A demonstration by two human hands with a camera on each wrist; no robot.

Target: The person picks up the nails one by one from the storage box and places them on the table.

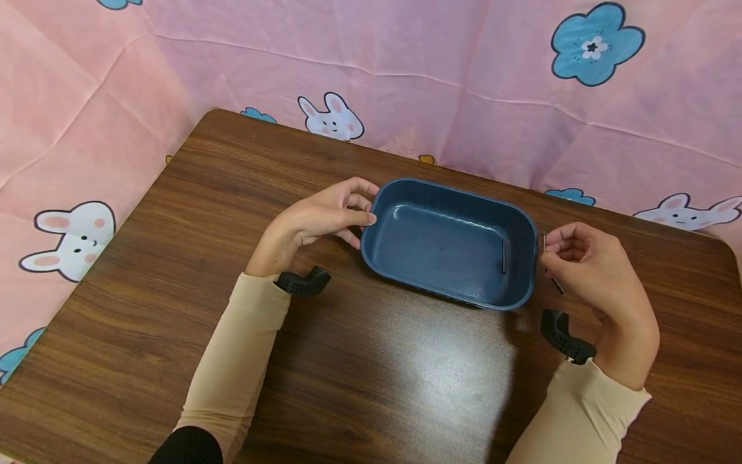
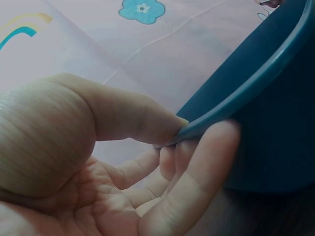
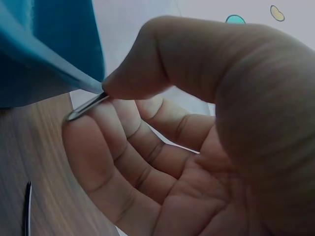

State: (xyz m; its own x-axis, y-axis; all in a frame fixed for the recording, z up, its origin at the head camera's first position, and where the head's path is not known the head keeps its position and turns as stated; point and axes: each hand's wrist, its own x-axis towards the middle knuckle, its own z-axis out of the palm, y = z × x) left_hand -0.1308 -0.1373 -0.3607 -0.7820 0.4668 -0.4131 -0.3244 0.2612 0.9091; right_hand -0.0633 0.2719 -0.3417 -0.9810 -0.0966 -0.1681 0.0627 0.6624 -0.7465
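A dark blue oblong plastic basin (image 1: 440, 248) sits on the table, its opening facing up. My left hand (image 1: 321, 216) pinches its left rim, thumb on top and fingers against the outer wall, as the left wrist view shows. Just beyond the right end is my right hand (image 1: 603, 274), which pinches a thin metal rod (image 3: 87, 106) between thumb and fingers, close beside the rim. Inside the basin, a similar short rod (image 1: 504, 256) lies near the right end. Another thin rod (image 1: 558, 285) lies on the table under the right hand.
The brown wood-grain table (image 1: 174, 258) extends around the basin. A pink cloth (image 1: 406, 84) with rabbits and blue flowers hangs behind the far edge and at the left. Each wrist carries a black camera mount (image 1: 303, 282).
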